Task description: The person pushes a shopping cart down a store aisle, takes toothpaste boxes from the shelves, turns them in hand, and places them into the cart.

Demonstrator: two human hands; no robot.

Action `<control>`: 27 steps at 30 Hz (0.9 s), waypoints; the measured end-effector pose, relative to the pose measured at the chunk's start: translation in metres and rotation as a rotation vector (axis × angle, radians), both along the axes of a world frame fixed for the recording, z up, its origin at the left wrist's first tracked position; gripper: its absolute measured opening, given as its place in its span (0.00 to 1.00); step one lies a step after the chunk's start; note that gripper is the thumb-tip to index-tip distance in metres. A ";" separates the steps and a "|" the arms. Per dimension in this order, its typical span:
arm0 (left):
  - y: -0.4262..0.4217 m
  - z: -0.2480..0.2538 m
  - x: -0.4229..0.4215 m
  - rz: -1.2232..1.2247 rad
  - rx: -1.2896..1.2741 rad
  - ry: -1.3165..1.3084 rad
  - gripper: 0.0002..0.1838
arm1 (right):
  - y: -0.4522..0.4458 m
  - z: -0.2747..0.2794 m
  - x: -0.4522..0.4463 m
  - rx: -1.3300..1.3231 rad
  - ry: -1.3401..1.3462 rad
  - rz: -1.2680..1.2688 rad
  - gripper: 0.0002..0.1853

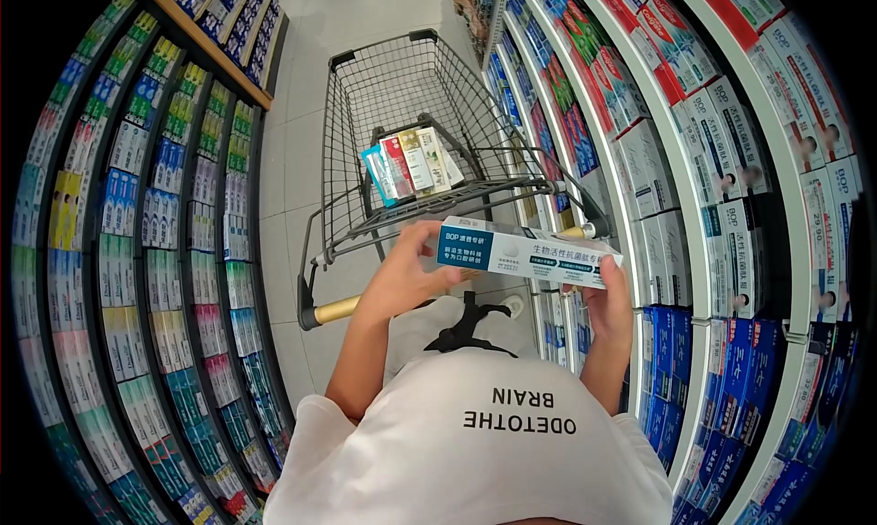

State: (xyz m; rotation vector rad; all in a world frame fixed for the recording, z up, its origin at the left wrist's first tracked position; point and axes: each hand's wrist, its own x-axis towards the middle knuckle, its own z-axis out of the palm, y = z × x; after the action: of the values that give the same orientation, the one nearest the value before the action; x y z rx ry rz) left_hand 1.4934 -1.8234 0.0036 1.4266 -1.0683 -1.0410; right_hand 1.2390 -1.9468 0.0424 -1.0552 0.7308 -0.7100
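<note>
A long white and blue toothpaste box (525,255) marked BOP is held level in front of my chest, its printed side facing me. My left hand (408,271) grips its left end, thumb below and fingers behind. At the right end my right hand (607,298) is closed on the box, thumb over the front edge; some of its fingers are hidden behind the carton. Just beyond stands a wire shopping cart (365,86), with several boxes (411,164) in blue, red, gold and white lying in it.
Shelves (137,278) of toothbrush packs and boxes line the left side. On the right, shelves (630,187) carry toothpaste cartons, including red Colgate ones (671,36) and blue ones (667,360). The cart's handle (338,310) passes under my forearms. Grey tiled floor (297,159) runs along the aisle.
</note>
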 end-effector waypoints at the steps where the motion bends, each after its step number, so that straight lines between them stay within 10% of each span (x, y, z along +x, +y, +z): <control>1: 0.001 -0.001 0.002 -0.020 0.033 0.053 0.36 | 0.000 -0.001 0.000 0.003 0.000 0.005 0.29; 9: -0.003 0.034 -0.005 0.009 0.223 0.468 0.33 | -0.002 -0.008 -0.002 -0.070 -0.026 0.082 0.35; 27: -0.007 0.030 0.001 -0.006 -0.201 -0.013 0.41 | -0.011 -0.001 -0.018 -0.098 0.019 0.260 0.47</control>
State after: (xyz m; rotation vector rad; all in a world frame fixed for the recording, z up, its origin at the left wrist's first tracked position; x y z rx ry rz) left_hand 1.4944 -1.8308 0.0337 1.2707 -1.1532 -0.9022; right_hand 1.2215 -1.9583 0.0418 -1.2218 0.5658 -0.5162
